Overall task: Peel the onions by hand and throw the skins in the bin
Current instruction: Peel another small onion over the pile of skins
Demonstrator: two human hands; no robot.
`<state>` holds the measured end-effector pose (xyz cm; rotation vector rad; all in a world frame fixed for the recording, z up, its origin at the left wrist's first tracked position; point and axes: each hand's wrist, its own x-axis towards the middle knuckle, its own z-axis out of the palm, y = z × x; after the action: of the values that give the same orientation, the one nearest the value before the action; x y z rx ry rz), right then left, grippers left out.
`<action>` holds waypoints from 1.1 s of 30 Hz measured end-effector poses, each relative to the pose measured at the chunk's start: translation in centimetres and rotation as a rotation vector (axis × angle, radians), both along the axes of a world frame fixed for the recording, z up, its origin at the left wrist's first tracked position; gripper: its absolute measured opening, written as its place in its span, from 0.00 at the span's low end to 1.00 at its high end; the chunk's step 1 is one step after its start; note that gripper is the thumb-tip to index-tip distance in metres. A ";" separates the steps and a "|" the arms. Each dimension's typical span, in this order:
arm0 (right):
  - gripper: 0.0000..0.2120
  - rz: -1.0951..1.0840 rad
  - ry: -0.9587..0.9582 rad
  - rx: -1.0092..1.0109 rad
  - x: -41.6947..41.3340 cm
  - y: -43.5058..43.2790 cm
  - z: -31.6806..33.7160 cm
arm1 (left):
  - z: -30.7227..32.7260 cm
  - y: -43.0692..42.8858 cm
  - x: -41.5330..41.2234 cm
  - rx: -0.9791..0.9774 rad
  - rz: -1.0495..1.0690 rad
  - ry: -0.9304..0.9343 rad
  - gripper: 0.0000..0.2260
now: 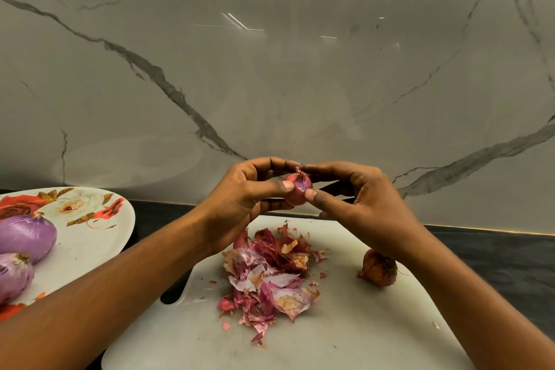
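From my station I see the dark bench carrying a white cutting board and, on the left, a flowered plate with two peeled onions. A heap of skins lies mid-board, with an unpeeled onion near it. Above the board, the left hand and right hand have their fingers clamped on a small onion. My worry is that the slick bulb squirts free, or flakes scatter off the board. I see no bin.
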<state>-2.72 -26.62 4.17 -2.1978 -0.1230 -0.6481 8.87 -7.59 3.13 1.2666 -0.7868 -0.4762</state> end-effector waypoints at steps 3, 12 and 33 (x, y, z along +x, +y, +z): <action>0.20 -0.044 -0.025 -0.051 -0.1 0.0 0.1 | 0.0 0.0 -0.1 0.006 -0.011 0.007 0.14; 0.15 -0.035 -0.079 0.006 0.2 -0.5 0.0 | 0.3 0.1 -0.7 0.027 0.016 -0.047 0.20; 0.05 -0.093 -0.112 -0.425 0.4 0.6 -0.7 | -0.4 -0.3 -0.8 0.085 0.052 -0.174 0.16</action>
<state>-2.28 -25.97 3.47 -2.5853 -0.2358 -0.8606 8.03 -7.87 2.73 1.4182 -0.8844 -0.3639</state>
